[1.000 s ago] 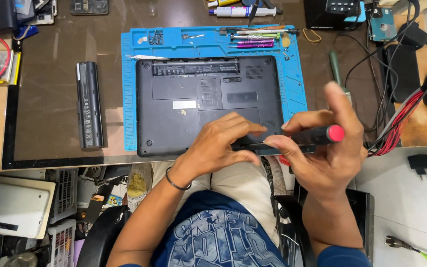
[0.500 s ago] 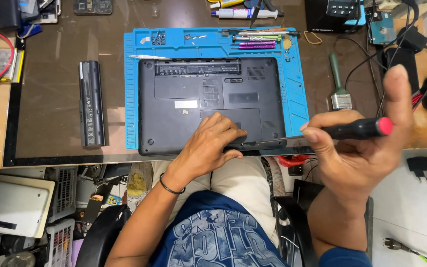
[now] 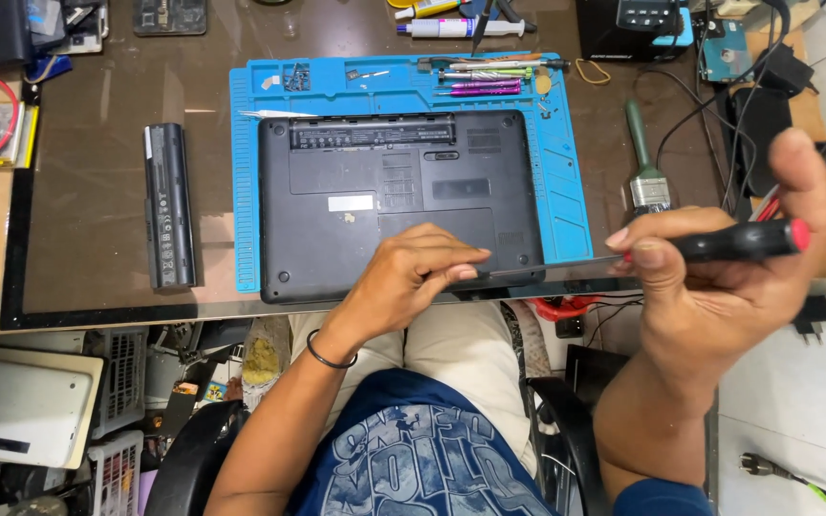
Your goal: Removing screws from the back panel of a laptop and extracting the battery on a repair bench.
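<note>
Blue mat (image 3: 566, 182), upturned black laptop (image 3: 399, 196), screwdriver (image 3: 719, 244)

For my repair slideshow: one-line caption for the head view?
Left hand rests on upturned black laptop on blue mat; right hand holds screwdriver.

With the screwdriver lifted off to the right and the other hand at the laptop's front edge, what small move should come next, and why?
Probably bring the screwdriver tip back down onto the laptop near its front edge. The right hand holds the driver level, beyond the blue mat, with the shaft pointing toward the left hand, whose fingers rest on the upturned base there. Which screw it would meet cannot be told.
</note>
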